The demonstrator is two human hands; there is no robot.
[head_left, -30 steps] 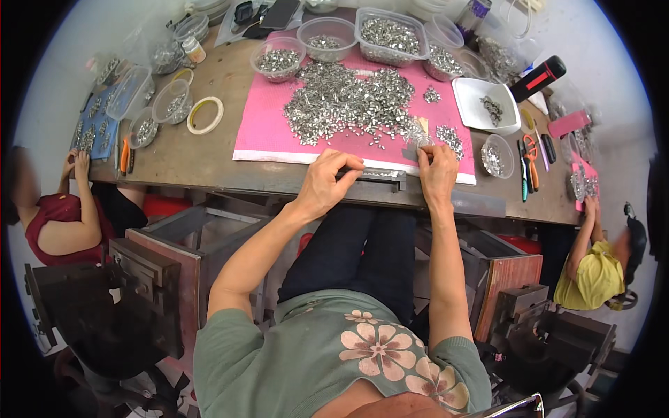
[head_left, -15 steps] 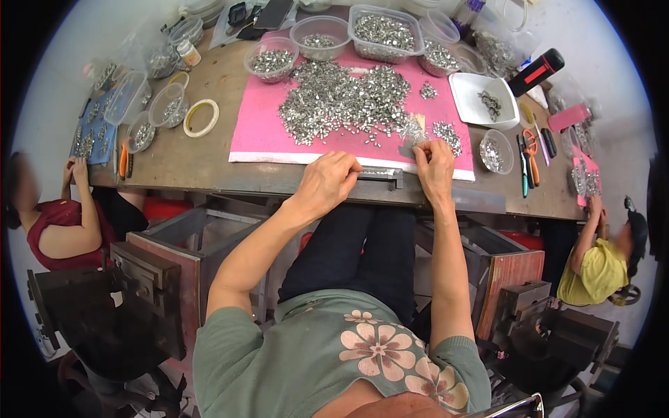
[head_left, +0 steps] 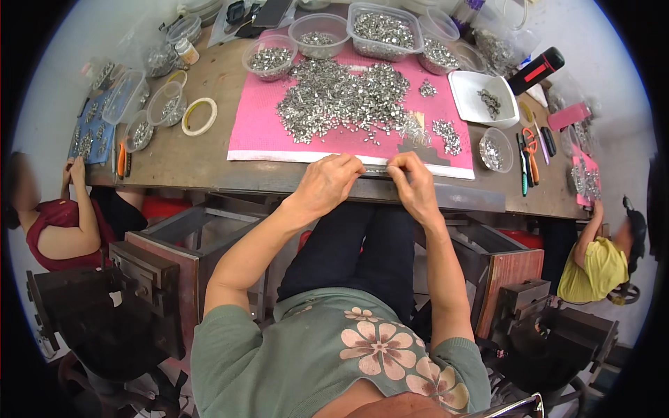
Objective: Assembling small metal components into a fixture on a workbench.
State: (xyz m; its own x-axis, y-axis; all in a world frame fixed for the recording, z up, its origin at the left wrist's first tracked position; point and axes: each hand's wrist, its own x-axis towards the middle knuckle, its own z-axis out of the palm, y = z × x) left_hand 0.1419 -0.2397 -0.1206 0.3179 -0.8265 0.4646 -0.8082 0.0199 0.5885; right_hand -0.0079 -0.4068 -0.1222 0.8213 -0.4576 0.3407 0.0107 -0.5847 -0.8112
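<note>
Both hands are at work on a thin metal bar [head_left: 376, 170] at the front edge of the table [head_left: 202, 164]. It lies just in front of the pink mat [head_left: 254, 122], and a bit of it shows between the two hands. The left hand [head_left: 326, 184] is at the left part of the bar, with its thumb and pointing finger bent close together. The right hand [head_left: 416, 184] is at the right part, with its thumb and finger nearly meeting too. The bar looks shiny on top, but it is too small to tell if tiny bits sit on it, or if the fingers pinch any.

A big pile of little silver metal pieces [head_left: 341, 97] is on the mat, past the hands. A smaller heap of metal bits [head_left: 447, 137] lies to the right, beside some thin shiny bits [head_left: 414, 130].

The step in hand seems to be close finger work along the bar. I think the next move calls for a light, careful pinch and a steady left hand, since a bump could knock small parts out of place.
</note>
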